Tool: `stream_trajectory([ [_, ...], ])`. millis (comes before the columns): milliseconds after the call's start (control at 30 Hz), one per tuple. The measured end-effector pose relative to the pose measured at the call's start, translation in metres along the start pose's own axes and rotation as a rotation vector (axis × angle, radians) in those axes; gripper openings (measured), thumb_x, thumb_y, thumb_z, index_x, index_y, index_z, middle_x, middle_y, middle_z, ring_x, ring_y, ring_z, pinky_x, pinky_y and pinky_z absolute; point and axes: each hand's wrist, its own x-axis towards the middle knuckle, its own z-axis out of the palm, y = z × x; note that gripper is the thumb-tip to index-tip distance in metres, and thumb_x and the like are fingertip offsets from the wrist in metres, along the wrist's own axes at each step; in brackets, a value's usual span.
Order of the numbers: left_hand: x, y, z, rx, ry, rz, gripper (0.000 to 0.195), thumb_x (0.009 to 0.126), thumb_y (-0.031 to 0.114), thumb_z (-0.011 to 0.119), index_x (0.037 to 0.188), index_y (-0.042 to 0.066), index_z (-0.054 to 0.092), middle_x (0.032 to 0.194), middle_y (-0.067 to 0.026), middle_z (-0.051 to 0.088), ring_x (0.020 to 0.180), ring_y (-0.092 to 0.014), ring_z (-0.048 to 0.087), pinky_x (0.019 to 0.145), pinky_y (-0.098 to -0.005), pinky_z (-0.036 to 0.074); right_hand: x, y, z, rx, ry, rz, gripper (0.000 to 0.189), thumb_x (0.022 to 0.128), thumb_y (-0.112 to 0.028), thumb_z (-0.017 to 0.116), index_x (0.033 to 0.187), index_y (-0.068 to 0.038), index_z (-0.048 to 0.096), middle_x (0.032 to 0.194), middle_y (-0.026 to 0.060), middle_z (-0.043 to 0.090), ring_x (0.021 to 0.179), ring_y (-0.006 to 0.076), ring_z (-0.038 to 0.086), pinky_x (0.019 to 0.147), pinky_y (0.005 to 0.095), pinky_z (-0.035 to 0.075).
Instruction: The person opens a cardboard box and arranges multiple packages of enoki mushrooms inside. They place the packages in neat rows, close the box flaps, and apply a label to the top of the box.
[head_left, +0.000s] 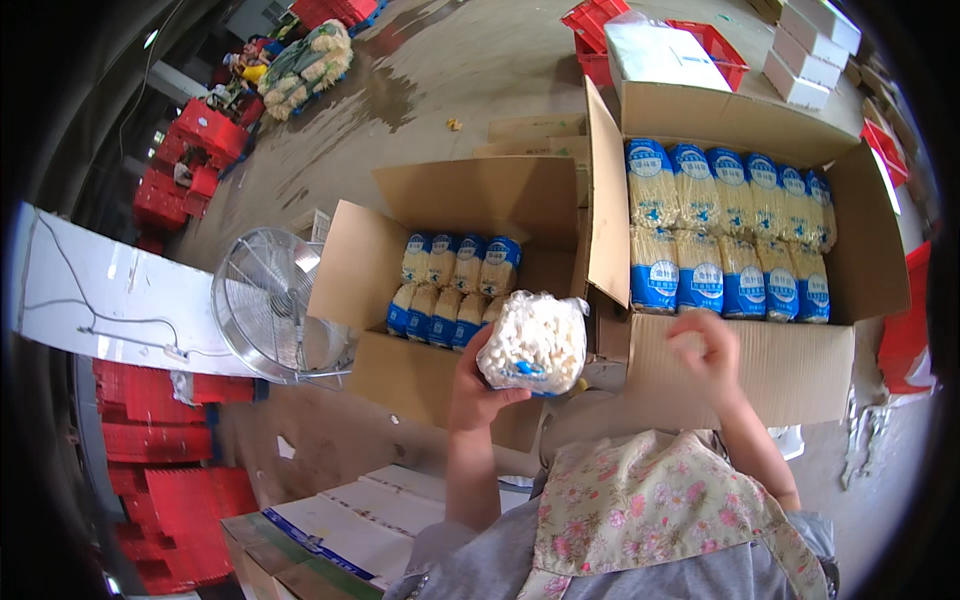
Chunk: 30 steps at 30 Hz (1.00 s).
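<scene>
My left hand grips a clear plastic pack of enoki mushrooms, its cluster of white caps facing up at me and blue print low on the wrap. Behind that pack stands an open cardboard box with two rows of blue-and-clear enoki packs; the held pack partly hides one of them. On the right, a larger open cardboard box holds two more rows of enoki packs. My right hand is blurred, fingers bent, over the front flap of that box. Whether it pinches anything is unclear.
A metal drum fan stands left of the smaller box, by a white panel with a cable. White boxes lie at lower left. Red crates are stacked at the left. White foam boxes stand at far right.
</scene>
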Motion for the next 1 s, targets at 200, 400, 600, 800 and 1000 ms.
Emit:
stream_trajectory([
  [200,-0.016,-0.029,0.033,-0.286,-0.195,-0.435,0.075,0.074,0.015,0.082,0.139,0.003,0.045,0.133,-0.0082,0.056,0.121,-0.019,0.053,0.099,-0.0358,0.045,0.035,-0.050,0.022,0.573,-0.707,-0.071,0.111,0.057,-0.055,0.088,0.140,0.001,0.040,0.140,0.0165,0.046,0.131,0.0290,0.043,0.109,0.0427,0.035],
  [400,0.036,-0.033,0.130,0.454,-0.522,-0.142,0.022,0.093,0.011,0.060,0.109,-0.003,0.064,0.102,-0.0088,0.070,0.093,-0.015,0.064,0.082,-0.0296,0.050,-0.006,-0.040,-0.026,0.903,-0.161,0.323,0.110,0.065,-0.052,0.081,0.144,0.005,0.029,0.141,0.0160,0.043,0.133,0.0237,0.039,0.112,0.0382,0.030],
  [600,0.072,-0.074,0.221,0.695,-0.449,0.091,0.007,0.093,0.003,0.060,0.093,-0.002,0.064,0.081,-0.0080,0.066,0.072,-0.014,0.064,0.063,-0.0238,0.052,-0.039,-0.021,-0.149,0.445,0.412,0.424,0.098,0.065,-0.041,0.080,0.139,0.004,0.036,0.132,0.0143,0.051,0.125,0.0223,0.047,0.107,0.0366,0.037],
  [800,0.138,-0.167,0.365,1.053,-0.849,0.432,0.023,0.083,0.019,0.068,0.099,0.003,0.068,0.102,-0.0162,0.065,0.093,-0.035,0.063,0.082,-0.0430,0.051,-0.016,0.019,-0.272,-0.736,0.614,0.594,0.078,0.061,-0.039,0.082,0.117,0.006,0.050,0.112,0.0226,0.052,0.101,0.0338,0.059,0.086,0.0397,0.050],
  [1000,0.174,-0.267,0.423,1.109,-1.028,0.781,0.046,0.084,0.040,0.065,0.116,0.007,0.064,0.128,-0.0126,0.056,0.124,-0.035,0.047,0.104,-0.0538,0.036,0.008,0.076,-0.298,-1.124,0.416,0.773,0.084,0.059,-0.035,0.081,0.126,-0.001,0.043,0.105,0.0234,0.060,0.093,0.0375,0.065,0.075,0.0414,0.055],
])
